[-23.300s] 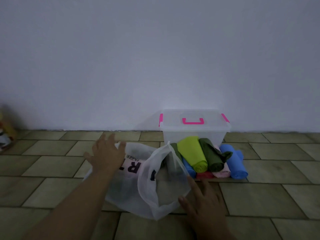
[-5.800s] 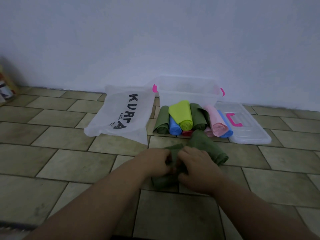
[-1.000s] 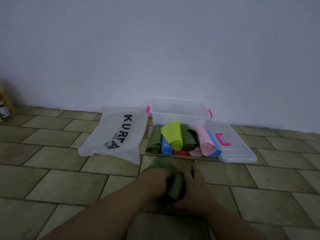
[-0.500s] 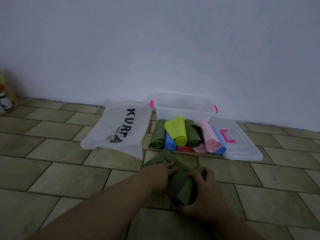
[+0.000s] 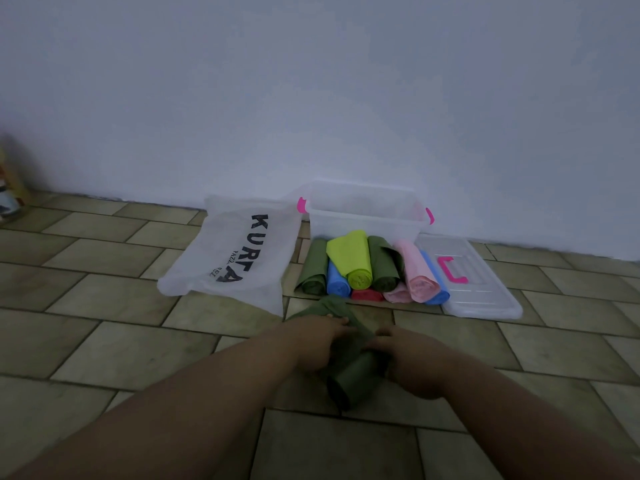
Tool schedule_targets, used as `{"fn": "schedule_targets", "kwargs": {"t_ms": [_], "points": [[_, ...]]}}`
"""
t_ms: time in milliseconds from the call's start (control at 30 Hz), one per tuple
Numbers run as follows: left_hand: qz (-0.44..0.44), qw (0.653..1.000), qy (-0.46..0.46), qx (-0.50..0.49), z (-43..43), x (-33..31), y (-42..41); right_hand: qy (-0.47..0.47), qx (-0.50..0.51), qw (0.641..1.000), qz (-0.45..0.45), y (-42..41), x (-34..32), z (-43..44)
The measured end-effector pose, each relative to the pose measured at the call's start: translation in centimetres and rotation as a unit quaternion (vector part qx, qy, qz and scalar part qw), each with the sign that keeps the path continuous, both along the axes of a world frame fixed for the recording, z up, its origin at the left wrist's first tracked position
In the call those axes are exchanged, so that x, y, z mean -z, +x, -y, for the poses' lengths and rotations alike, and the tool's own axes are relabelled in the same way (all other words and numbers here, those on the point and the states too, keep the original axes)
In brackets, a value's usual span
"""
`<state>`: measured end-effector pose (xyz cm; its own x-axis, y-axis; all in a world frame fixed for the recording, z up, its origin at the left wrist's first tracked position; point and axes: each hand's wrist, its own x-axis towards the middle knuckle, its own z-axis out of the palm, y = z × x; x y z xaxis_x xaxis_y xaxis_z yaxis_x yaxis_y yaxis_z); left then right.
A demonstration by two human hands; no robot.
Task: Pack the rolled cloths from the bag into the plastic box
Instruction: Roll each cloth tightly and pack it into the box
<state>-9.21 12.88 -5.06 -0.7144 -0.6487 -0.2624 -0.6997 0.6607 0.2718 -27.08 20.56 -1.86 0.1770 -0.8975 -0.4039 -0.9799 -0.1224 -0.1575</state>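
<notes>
Now the green cloth (image 5: pixel 353 374) lies on the floor (image 5: pixel 104 341) directly before the person, well apart from the box (image 5: pixel 363 221). Compared with half a second ago, the roll between the hands is thicker and the flat part beyond them is shorter, so the rolling goes forward. The left grip (image 5: pixel 318 341) is closed over the cloth from the left side. The right grip (image 5: pixel 410 362) is grasping the roll from the right side.

The bag (image 5: pixel 235 258) lies flat and looks emptied. The other rolled cloths (image 5: pixel 367 271) are in a pile that touches the front wall of the box, not inside it. The box is open and, as far as I can see, nothing is in it. Its lid (image 5: pixel 485 296) lies on the floor just beside, at the right.

I judge that this cloth had come loose and is being rolled again. The packing itself has not yet begun, and all the rolls wait for it.
</notes>
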Motion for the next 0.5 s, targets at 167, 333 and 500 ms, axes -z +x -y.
{"fn": "schedule_targets", "kwargs": {"t_ms": [167,333,500], "points": [[-0.164,0.983,-0.026,-0.079,-3.2,-1.5,-0.5,0.011,-0.027,1.000,-0.011,0.1,0.1,0.9],[-0.072,0.991,0.011,-0.112,-5.0,-0.6,-0.3,-0.009,-0.002,1.000,0.010,-0.4,0.6,0.6],[-0.032,0.992,0.074,-0.099,-3.9,-1.4,0.2,-0.128,-0.014,0.988,0.088,-1.0,1.4,-0.8]]}}
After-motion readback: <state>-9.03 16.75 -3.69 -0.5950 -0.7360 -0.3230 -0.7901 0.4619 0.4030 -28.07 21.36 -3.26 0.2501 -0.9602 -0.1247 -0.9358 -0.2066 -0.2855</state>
